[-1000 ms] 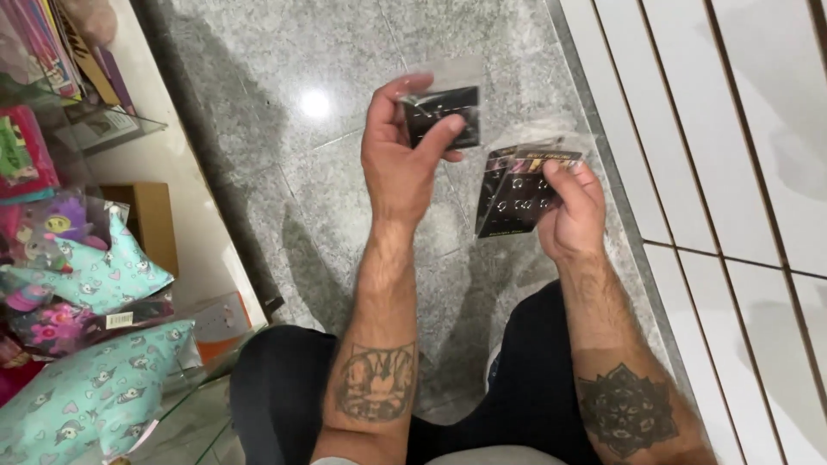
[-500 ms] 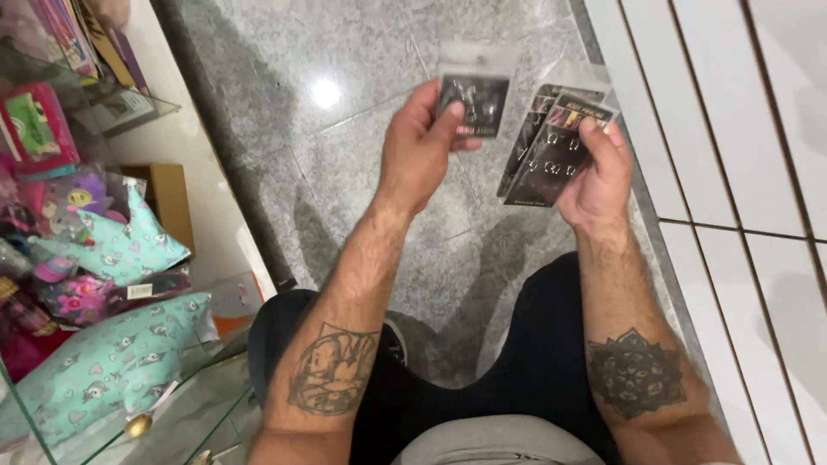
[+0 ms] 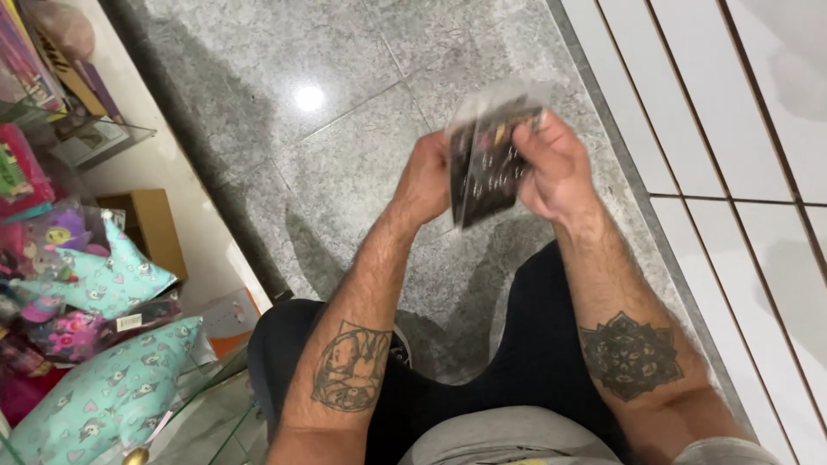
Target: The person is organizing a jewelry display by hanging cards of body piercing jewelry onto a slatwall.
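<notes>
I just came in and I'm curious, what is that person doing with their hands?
A person is holding a small stack of dark packets in clear plastic sleeves over a grey stone floor. The left hand and right hand both grip the stack, pressed together from either side. On the left, turquoise patterned pillows sit on a glass shelf.

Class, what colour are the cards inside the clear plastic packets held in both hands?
Black cards with small pale markings, seen in the head view.
</notes>
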